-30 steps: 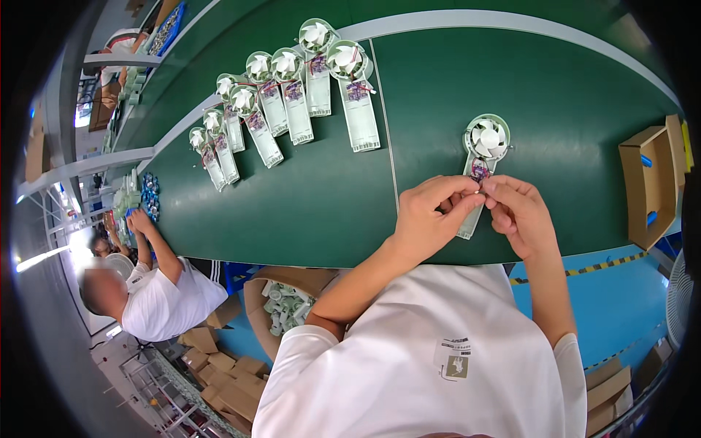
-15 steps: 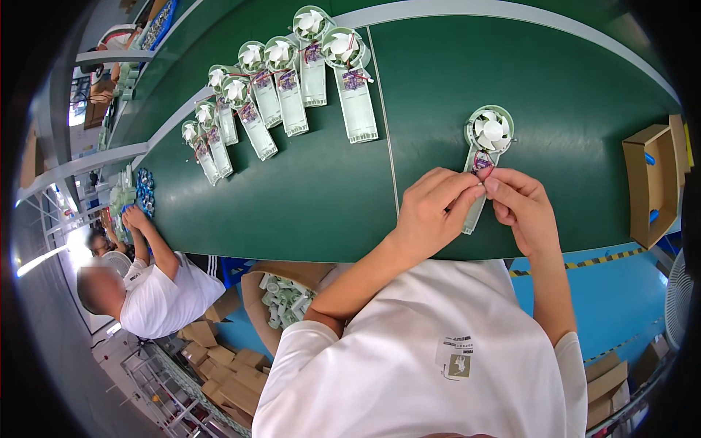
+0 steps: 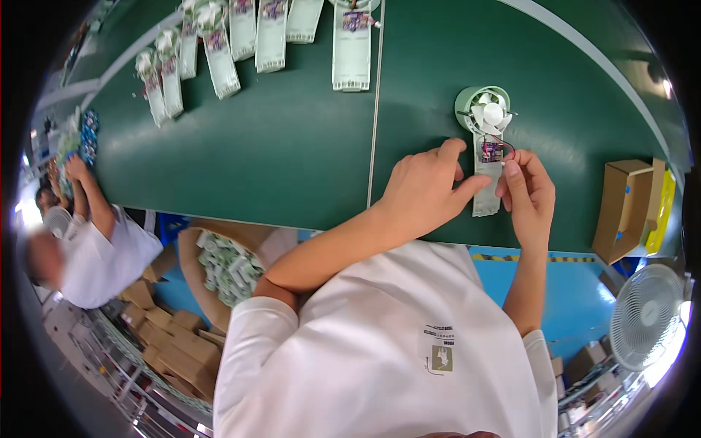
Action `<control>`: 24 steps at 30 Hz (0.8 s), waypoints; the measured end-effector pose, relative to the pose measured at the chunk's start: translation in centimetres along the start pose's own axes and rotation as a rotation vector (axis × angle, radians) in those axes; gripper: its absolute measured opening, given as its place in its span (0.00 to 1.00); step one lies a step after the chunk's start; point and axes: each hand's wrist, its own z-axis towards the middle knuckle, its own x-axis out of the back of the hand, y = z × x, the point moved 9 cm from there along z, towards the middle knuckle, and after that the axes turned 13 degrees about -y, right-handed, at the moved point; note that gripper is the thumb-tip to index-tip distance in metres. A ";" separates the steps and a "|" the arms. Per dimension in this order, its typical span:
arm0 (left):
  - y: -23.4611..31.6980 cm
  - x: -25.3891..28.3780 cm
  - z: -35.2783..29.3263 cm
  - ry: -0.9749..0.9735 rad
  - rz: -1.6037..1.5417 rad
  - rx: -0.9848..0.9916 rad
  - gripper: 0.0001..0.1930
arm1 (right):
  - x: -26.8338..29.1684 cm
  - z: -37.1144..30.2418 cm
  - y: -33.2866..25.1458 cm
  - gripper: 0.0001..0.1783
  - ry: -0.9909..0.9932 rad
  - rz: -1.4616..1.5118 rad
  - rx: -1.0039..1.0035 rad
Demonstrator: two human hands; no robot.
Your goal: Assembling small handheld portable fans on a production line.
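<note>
On smooth tabletop (image 3: 292, 146), round-headed fan (image 3: 488, 146)

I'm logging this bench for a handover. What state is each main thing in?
Fan unit: lying open, board exposed
Wire: curved
Left hand: open, thumb over the fan unit
Right hand: fingers closed at the wire
Other units: lying open, some cut off by the picture
Box: open
Carton: open, heaped with pale green parts
Large fan: spinning or not, cannot tell
</note>
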 end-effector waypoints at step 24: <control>-0.3 -1.5 0.8 -0.100 -0.106 -0.057 0.14 | -3.1 0.1 -6.3 0.03 0.072 -1.153 0.306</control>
